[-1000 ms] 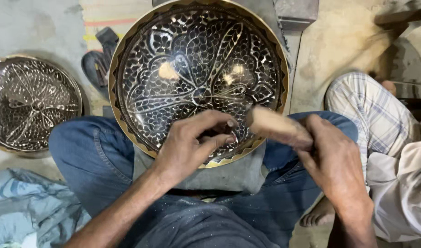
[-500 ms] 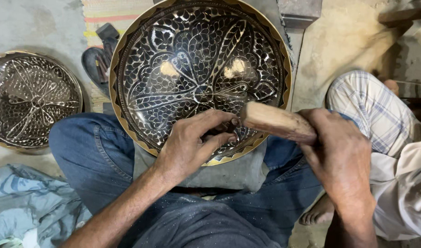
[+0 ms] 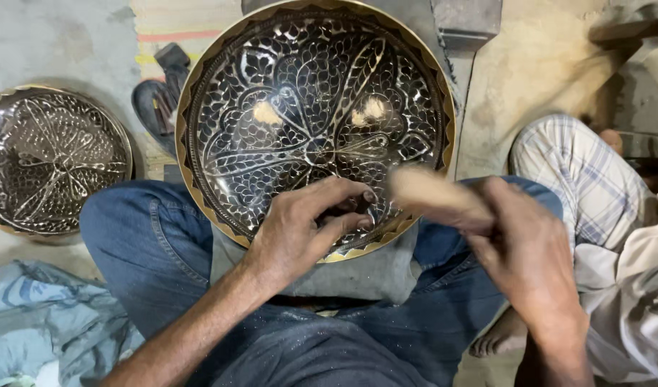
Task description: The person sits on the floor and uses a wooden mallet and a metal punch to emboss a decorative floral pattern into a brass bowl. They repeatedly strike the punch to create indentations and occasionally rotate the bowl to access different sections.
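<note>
Engraved tray (image 3: 311,107): big round metal tray with a gold scalloped rim and a dark leaf-and-petal pattern, propped on my lap against a grey pad (image 3: 357,269), its far edge leaning away from me.
Left hand (image 3: 307,229): resting on the lower part of the tray, fingers (image 3: 343,197) curled tight around something small and dark pressed to the metal; I take it for a punch, but my fingers hide most of it.
Right hand (image 3: 526,251): closed around a wooden mallet (image 3: 433,193), which shows blurred, just beside my left fingertips.
Risk, fingers: the mallet head is right next to my left knuckles; a blow slightly off line would probably land on them, not the tool.
Risk, pattern: if the tool tip skids on the shiny surface, I judge it would scratch across the fine cells near the rim.
Risk, tray: it is only propped on my knees and the pad; a hard strike could rock it or slide it down my jeans (image 3: 149,244).
Neighbour: a person's knee in checked cloth (image 3: 580,172) sits close on my right; a wide swing could clip it.
Second tray (image 3: 49,161): lies on the floor well to my left, out of harm.
</note>
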